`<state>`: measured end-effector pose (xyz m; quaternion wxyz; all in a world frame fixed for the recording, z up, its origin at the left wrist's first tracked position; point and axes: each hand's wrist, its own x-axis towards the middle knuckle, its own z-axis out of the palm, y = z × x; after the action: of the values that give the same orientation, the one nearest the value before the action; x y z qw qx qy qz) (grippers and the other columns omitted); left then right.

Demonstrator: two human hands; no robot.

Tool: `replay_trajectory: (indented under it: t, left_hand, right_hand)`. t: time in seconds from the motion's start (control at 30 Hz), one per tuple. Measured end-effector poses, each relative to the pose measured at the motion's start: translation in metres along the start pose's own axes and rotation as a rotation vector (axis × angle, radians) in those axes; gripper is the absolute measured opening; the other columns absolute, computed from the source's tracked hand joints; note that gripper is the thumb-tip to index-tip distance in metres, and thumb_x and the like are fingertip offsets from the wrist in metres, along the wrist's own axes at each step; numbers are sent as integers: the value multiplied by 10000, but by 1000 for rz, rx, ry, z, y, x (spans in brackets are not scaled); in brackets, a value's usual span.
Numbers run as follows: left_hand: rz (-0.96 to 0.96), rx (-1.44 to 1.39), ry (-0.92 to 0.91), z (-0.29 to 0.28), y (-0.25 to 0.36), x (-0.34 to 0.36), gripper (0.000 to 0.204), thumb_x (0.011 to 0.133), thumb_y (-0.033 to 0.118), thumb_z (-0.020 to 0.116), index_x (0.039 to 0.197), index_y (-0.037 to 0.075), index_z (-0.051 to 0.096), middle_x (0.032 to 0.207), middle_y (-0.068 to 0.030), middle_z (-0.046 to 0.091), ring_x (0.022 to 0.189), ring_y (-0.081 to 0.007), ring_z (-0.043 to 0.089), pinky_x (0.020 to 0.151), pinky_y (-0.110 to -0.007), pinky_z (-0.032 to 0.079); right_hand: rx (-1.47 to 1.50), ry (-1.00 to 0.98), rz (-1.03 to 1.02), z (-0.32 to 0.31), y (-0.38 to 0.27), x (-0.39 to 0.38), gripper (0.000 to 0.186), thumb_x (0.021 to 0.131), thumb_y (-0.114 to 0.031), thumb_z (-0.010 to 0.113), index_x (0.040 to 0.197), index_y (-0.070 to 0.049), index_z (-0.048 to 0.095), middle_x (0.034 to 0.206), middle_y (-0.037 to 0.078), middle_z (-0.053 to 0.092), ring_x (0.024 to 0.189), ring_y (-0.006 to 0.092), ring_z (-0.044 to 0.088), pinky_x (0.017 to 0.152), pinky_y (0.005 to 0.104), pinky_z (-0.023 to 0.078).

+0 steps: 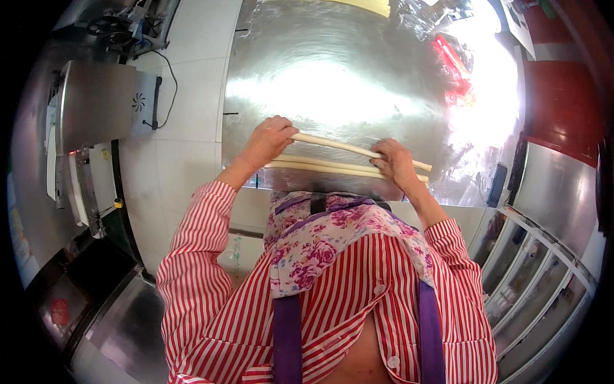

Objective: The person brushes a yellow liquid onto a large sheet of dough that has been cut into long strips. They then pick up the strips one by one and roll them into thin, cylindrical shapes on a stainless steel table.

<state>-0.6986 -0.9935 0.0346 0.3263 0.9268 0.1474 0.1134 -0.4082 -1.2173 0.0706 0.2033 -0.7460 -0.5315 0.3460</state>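
Note:
A long pale dough rope (336,143) runs slantwise between my hands near the front edge of the steel table. My left hand (272,139) is closed on its left end. Further along to the right, my right hand (395,161) pinches the same rope, and its right end sticks out past the fingers. Closer to me lie more dough ropes (326,168), side by side and nearly parallel to the edge. My right fingers are just above them; whether they touch is hard to tell.
The shiny steel table (332,89) reflects strong light. A yellowish dough sheet (368,5) lies at its far edge. A red elongated object (453,61) is at the far right, blurred by glare. A metal rack (537,256) stands to the right, a steel-sided machine (96,105) to the left.

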Motion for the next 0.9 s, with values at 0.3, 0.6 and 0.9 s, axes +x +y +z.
replay_trajectory:
  t: [0.3,0.6,0.9]
  left_hand:
    - [-5,-38,-109,-30,-26,-26,260,775,43,713,1024,69,643,976,-62,590,951,-267,574,828,-375,498]
    - [-50,-50,0,-37,-30,-32,231,735,68,744,933,66,625,928,-74,583,920,-273,573,795,-391,497]
    - [-98,-154,34,-22,-37,-46,200,754,83,741,913,51,624,910,-111,600,896,-309,592,771,-409,511]
  right_hand:
    - [-131,-166,-116,20,-33,20,327,792,-134,725,1100,-40,668,985,124,629,958,332,600,831,434,493]
    - [-95,103,-443,140,-127,103,274,755,-109,718,1010,-38,646,939,132,589,909,342,577,793,441,479]
    - [-175,115,-453,102,-83,68,233,795,-98,697,1019,-47,659,957,131,612,909,339,594,793,437,485]
